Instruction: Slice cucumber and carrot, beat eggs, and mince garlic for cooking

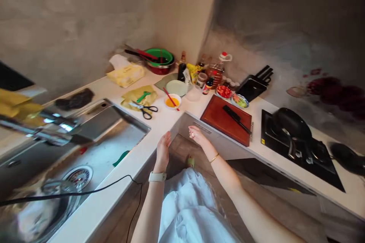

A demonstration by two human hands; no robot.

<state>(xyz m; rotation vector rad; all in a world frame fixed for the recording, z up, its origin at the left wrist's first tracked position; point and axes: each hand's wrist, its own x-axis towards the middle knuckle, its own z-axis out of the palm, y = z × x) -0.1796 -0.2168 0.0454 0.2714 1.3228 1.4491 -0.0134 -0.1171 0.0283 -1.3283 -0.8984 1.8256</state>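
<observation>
My left hand hovers in front of the counter's inner corner, fingers straight and nothing held. My right hand is beside it, loosely curled with fingers slightly apart, and no object shows in it. Nearest to both is a white bowl of yellow-orange liquid like beaten egg, with red chopsticks in it. Scissors and a green peeler lie left of the bowl. To the right, a black-handled knife rests on a brown cutting board.
A sink is on the left, crossed by a black cable. Bowls of red pieces and green slices stand behind the board, near bottles and a knife block. A black pan sits on the cooktop.
</observation>
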